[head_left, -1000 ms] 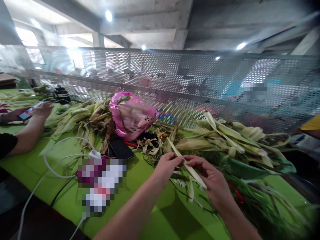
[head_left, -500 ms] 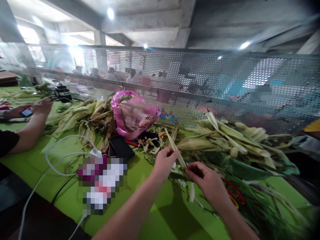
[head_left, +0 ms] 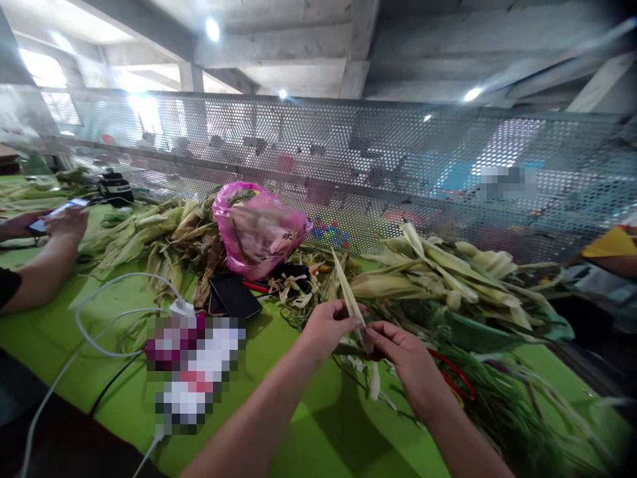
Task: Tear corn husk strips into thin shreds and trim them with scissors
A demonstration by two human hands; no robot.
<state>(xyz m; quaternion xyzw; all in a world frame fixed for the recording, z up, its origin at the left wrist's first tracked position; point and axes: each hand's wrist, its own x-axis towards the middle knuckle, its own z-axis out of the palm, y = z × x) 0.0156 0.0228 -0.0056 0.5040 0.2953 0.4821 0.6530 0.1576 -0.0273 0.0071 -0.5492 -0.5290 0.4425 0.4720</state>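
A pale strip of corn husk [head_left: 348, 290] is held between both hands above the green tabletop [head_left: 298, 425]. My left hand [head_left: 326, 328] is closed on its middle, with the thumb laid against the strip. The fingertips of my right hand [head_left: 398, 348] pinch its lower end. The strip's pointed tip leans up and to the left. Just beyond my hands lies a heap of corn husks [head_left: 398, 285], partly over a green basin [head_left: 478, 335]. Thin scraps of husk [head_left: 374, 380] lie below my fingers.
A pink plastic bag [head_left: 259, 232] stands among dried husks [head_left: 169, 232]. Left of my arms are a black phone [head_left: 233, 295], a white charger [head_left: 182, 311] with cables and blurred-out items. Another person's hand [head_left: 67, 226] holds a lit phone at far left. A perforated metal screen [head_left: 348, 159] runs behind.
The husk strip has turned its broader face toward me, and my hands have come closer together on it. The view has shifted slightly. The other person's phone now shows more of its screen.
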